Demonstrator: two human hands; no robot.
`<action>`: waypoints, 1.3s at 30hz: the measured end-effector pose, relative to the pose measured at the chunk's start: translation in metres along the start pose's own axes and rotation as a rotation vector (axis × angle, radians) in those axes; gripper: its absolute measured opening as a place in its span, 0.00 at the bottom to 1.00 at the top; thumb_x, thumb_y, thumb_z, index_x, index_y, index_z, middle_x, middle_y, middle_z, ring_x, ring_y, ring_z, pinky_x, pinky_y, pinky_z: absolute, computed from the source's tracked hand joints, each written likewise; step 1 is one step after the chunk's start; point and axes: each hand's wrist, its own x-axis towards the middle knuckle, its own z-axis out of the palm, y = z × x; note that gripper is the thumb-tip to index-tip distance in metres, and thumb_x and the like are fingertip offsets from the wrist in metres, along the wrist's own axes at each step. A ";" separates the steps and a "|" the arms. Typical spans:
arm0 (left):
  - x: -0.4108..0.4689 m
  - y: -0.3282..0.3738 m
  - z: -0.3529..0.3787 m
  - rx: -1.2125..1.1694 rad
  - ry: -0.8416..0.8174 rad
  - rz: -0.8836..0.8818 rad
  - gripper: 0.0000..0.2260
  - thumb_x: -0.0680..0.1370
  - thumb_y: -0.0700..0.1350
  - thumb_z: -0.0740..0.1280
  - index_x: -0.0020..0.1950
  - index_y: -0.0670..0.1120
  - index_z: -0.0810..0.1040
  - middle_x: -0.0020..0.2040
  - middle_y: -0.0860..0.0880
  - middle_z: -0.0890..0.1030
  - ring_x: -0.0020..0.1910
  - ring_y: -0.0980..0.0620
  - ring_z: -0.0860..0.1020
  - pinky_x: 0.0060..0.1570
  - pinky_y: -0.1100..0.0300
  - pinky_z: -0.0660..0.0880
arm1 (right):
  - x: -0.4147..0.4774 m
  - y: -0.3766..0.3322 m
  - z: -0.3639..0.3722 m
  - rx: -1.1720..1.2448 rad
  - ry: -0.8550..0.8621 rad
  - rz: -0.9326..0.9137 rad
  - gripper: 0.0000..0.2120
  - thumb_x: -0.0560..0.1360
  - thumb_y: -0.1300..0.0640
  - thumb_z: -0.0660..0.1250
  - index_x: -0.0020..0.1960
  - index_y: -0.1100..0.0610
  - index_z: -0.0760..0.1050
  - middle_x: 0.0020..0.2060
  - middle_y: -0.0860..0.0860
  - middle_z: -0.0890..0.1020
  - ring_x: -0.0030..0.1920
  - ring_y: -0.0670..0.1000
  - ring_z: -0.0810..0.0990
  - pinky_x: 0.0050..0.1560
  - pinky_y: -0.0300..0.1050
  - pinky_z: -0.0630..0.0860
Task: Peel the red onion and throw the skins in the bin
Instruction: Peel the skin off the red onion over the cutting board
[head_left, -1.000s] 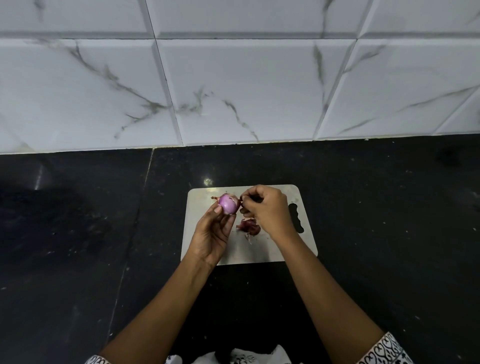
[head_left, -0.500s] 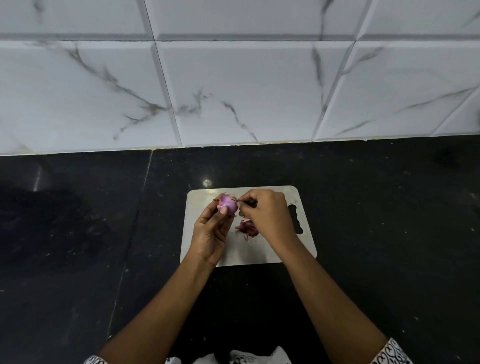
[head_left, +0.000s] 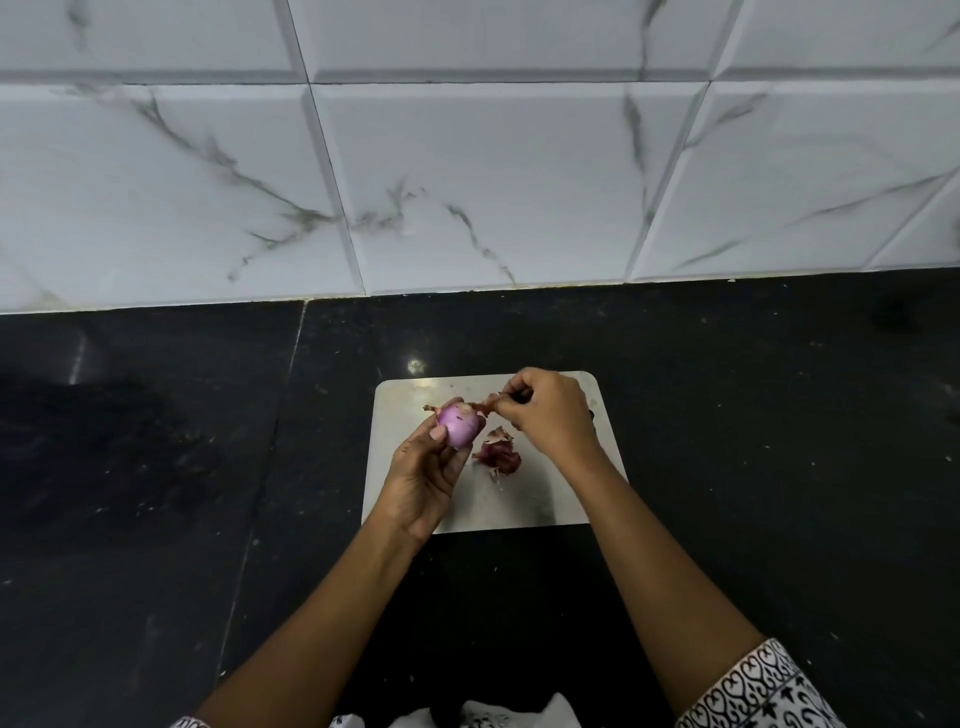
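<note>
Head view: above the middle of the cutting board (head_left: 519, 512), the left hand (head_left: 423, 478) cradles the onion (head_left: 458, 423), fingers curled round it to steady it. The right hand (head_left: 550, 415) pinches a strip of skin (head_left: 485, 404) between thumb and fingertips, apparently to tear it free. On the board beneath lie loose skins (head_left: 497, 453), probably kept together for the bin, which is out of view.

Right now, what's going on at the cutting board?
A person is peeling a red onion over a pale cutting board on a black counter. The left hand holds the mostly bare onion. The right hand pinches a strip of skin that runs back to the onion. A small pile of skins lies on the board under the hands. No bin is in view.
</note>
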 end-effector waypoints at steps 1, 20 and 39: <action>0.000 -0.001 -0.003 -0.035 -0.005 -0.013 0.34 0.50 0.45 0.83 0.54 0.39 0.81 0.49 0.40 0.84 0.49 0.46 0.84 0.43 0.62 0.81 | 0.001 0.005 0.001 -0.007 0.002 0.015 0.06 0.70 0.52 0.72 0.42 0.55 0.79 0.34 0.48 0.82 0.34 0.44 0.78 0.33 0.38 0.75; 0.003 0.001 -0.013 -0.161 0.063 -0.153 0.15 0.76 0.45 0.60 0.58 0.38 0.75 0.50 0.40 0.84 0.49 0.44 0.84 0.51 0.57 0.77 | -0.014 0.024 0.012 -0.285 -0.104 -0.127 0.10 0.74 0.52 0.67 0.51 0.55 0.81 0.51 0.50 0.78 0.50 0.50 0.76 0.45 0.45 0.74; 0.006 -0.003 0.002 -0.007 0.074 0.107 0.14 0.77 0.36 0.60 0.62 0.40 0.75 0.54 0.43 0.81 0.48 0.50 0.83 0.44 0.61 0.80 | -0.026 -0.013 0.016 -0.049 0.041 -0.289 0.12 0.73 0.56 0.70 0.54 0.60 0.81 0.44 0.56 0.85 0.42 0.52 0.82 0.46 0.44 0.79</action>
